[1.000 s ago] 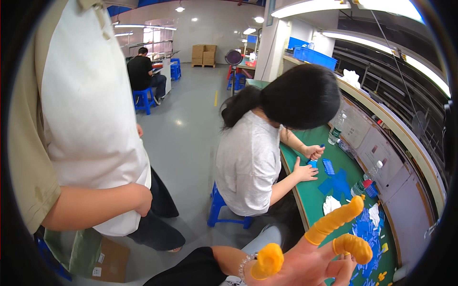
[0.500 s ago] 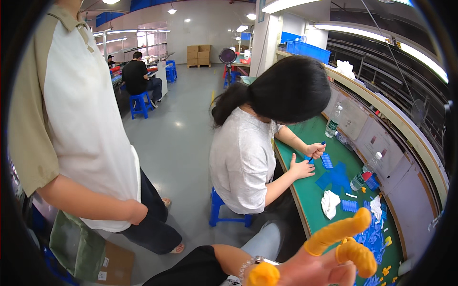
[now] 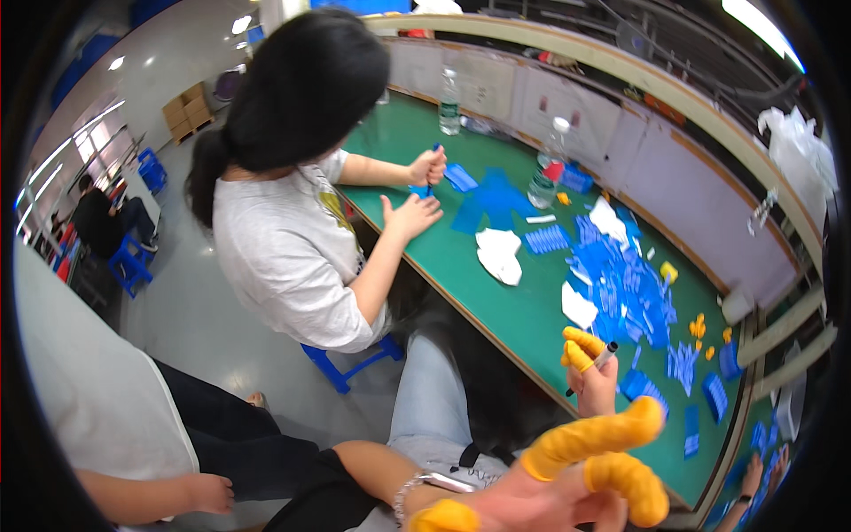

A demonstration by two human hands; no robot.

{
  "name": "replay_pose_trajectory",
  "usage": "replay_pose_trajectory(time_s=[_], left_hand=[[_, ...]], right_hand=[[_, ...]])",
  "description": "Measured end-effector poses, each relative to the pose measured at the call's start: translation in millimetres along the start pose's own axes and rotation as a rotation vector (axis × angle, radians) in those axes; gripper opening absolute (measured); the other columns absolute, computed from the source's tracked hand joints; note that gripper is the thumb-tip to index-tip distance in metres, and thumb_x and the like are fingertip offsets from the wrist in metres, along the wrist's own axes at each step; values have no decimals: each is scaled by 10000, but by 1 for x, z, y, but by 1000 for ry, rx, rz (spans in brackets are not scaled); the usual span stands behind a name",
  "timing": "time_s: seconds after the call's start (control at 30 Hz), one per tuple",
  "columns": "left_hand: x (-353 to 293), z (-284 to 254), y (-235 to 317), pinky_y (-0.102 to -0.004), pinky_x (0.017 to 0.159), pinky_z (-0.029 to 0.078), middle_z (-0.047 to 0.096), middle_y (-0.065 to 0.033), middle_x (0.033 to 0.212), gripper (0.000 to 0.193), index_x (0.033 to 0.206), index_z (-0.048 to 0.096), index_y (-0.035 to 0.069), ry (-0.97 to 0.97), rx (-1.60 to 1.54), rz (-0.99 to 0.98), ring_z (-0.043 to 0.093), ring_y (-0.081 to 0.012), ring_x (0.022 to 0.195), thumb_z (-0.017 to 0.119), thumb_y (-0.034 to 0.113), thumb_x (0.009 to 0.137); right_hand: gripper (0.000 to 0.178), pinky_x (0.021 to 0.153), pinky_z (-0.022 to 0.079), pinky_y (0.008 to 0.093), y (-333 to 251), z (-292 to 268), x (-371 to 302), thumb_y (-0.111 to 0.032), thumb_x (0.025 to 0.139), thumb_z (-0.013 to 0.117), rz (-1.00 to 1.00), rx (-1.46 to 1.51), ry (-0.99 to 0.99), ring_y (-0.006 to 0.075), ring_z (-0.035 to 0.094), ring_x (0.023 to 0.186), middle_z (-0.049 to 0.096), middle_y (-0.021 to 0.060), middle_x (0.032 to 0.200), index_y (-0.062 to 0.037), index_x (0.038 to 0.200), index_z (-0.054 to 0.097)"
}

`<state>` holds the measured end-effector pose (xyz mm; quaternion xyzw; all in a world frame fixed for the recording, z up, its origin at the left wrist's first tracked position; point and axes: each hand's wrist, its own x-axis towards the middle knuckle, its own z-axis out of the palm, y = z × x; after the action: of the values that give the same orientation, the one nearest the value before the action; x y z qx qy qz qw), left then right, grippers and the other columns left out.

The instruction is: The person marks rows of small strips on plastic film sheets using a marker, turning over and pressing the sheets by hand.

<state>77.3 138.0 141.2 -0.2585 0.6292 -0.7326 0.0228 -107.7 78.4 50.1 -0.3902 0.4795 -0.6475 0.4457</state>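
My left hand (image 3: 536,488) is raised close to the camera at the lower edge, with yellow finger cots on its thumb and fingers. Its fingers are spread and somewhat bent, and I see nothing between them. Just beyond it, my right hand (image 3: 596,388) is closed around a slim grey-and-black pen-shaped tool (image 3: 606,356) by the bench edge. Yellow cots cover its fingertips too, and the left hand hides its wrist. Near the right hand lie a ridged blue plastic piece (image 3: 643,390) and a heap of blue plastic scraps (image 3: 620,297).
A co-worker (image 3: 284,239) sits at the green bench (image 3: 443,275), gripping a blue pen-shaped tool. Water bottles (image 3: 547,168), a white cloth (image 3: 499,255) and yellow finger cots (image 3: 698,325) lie about. Another person (image 3: 97,381) stands at left. Someone's hands (image 3: 753,479) show at lower right.
My view has swung right and down, so more of the bench shows. My right hand with the pen-shaped tool has come into sight. The left hand remains raised and spread.
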Motion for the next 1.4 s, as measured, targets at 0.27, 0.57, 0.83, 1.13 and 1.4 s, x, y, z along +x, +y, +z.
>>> replay_pose_trajectory(time_s=[0.27,0.57,0.83,1.13,1.4], left_hand=[[23,-5,-34,-371,623,590,517,-304,1217,1348,1584,164,98,-115,1448,-46,602,-235,789,705,847,602],[32,0,-7,-333,604,570,517,-277,1305,1073,1608,79,209,-275,1451,-114,602,-226,803,633,702,832],[56,100,113,-367,930,484,554,-152,1335,559,1496,396,117,-388,3189,856,571,-263,1098,607,260,999],[71,156,220,-534,1103,310,555,-174,1333,559,1389,546,93,-23,4095,1748,436,-354,1312,561,463,971],[68,151,227,-584,1157,215,503,-196,1405,670,1500,413,113,254,4121,1628,389,-348,1367,459,547,993]], right_hand=[[269,415,259,187,6,-38,-28,-83,936,657,21,146,137,3,376,459,665,45,811,13,1187,675],[246,395,237,199,32,-45,-14,-89,975,583,40,331,193,24,338,437,623,45,761,31,1177,655],[301,422,326,226,51,-48,-25,-173,1001,552,-189,187,243,82,440,474,626,67,734,39,1198,634],[296,526,380,178,27,-26,-31,-257,1033,518,-24,59,327,79,528,653,616,38,809,-15,1112,668],[303,524,414,178,34,-33,-37,-257,1026,545,-23,-60,302,82,565,676,641,59,825,-7,1146,667]])
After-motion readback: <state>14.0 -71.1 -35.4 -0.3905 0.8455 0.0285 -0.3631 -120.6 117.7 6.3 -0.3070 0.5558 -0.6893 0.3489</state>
